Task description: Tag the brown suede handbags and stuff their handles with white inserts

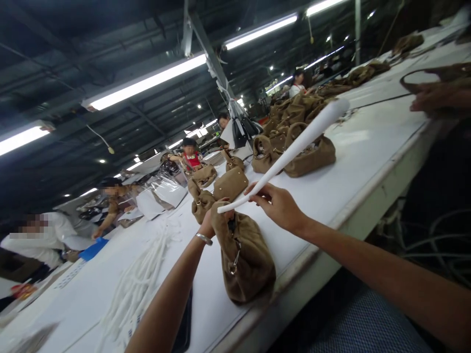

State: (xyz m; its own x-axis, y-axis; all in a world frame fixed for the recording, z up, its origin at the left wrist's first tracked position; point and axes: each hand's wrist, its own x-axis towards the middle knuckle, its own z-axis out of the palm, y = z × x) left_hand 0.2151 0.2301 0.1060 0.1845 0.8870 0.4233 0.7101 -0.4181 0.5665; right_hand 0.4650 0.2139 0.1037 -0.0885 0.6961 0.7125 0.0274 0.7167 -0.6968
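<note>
A brown handbag stands at the near edge of the white table, its handle arching up on the left and a metal clasp hanging at its side. My left hand, with a bangle at the wrist, is closed on the bag's handle; the fingers are partly hidden behind it. Between the thumb and fingers of my right hand is a long white foam rod. Its thin end lies over the top of the handle, and its other end reaches up and to the right. I cannot tell whether the rod touches the handle.
More brown handbags stand farther along the table. Several white foam rods lie in a pile at left. A dark flat object is beside my left forearm. Another person's hand holds a brown piece at right; other people work across the table.
</note>
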